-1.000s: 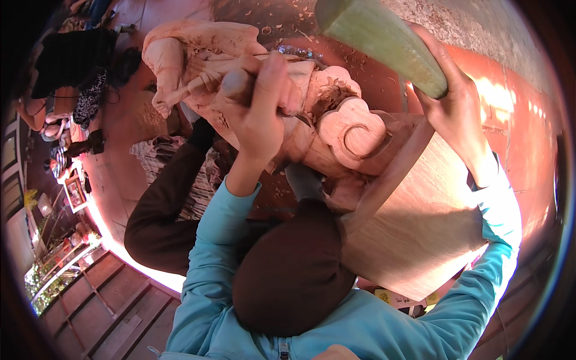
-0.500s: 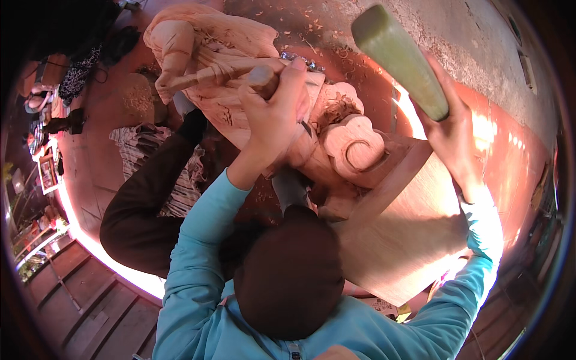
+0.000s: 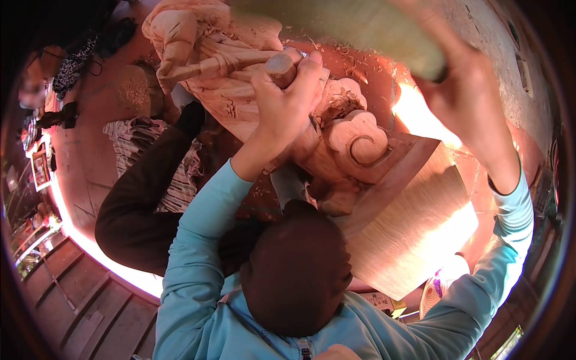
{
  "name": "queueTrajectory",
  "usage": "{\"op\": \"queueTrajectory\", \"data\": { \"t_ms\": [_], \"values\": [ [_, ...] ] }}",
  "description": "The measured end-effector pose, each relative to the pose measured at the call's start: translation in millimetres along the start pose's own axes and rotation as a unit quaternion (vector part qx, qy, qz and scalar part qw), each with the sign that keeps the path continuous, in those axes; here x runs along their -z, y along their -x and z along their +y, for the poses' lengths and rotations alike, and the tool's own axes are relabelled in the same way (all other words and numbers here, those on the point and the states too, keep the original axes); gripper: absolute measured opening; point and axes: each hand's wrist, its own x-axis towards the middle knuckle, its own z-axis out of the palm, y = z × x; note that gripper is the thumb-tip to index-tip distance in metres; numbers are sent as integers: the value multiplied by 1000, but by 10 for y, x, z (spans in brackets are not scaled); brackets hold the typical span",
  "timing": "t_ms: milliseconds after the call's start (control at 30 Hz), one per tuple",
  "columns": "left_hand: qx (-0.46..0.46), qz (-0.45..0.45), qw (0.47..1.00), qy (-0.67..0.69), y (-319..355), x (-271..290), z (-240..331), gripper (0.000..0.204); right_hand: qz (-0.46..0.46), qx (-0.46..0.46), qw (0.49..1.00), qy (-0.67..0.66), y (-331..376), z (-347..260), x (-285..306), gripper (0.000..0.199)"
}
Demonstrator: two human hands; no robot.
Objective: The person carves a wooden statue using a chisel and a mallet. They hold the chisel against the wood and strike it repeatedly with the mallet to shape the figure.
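Observation:
A large carved wooden figure (image 3: 234,90) lies across in front of me, with draped folds, a scroll-shaped cloud part (image 3: 358,139) and a flat wooden base (image 3: 414,222). My left hand (image 3: 287,105) is closed round a chisel, and the round butt of its wooden handle (image 3: 281,70) points up at me. The chisel's blade is hidden beneath the fist, over the carving. My right hand (image 3: 468,96) grips a green mallet (image 3: 360,30), raised to the upper right of the carving. Both mallet and right hand are smeared by motion; the mallet is apart from the chisel.
Wood shavings (image 3: 336,66) are scattered on the reddish floor beyond the carving. A striped cloth (image 3: 141,156) lies beside my bent left leg (image 3: 138,222). My dark-clad knee (image 3: 294,270) rises in front of my chest. Bright sunlight falls on the right.
The mallet has swung higher and tilted over to the left, with my right hand rising and moving right. My left hand with the chisel has shifted slightly right.

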Motion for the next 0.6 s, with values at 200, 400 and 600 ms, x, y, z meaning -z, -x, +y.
{"op": "queueTrajectory", "data": {
  "t_ms": [200,400,600],
  "values": [
    [13,-14,1000,9,-20,21,-21,28,169,-32,980,-100,17,128,-189,51],
    [41,0,999,22,-54,17,-21,29,16,30,983,180,-44,-44,-57,58],
    [51,-24,998,-30,-74,5,-41,30,182,-40,982,14,-159,-273,-259,66]
  ]
}}
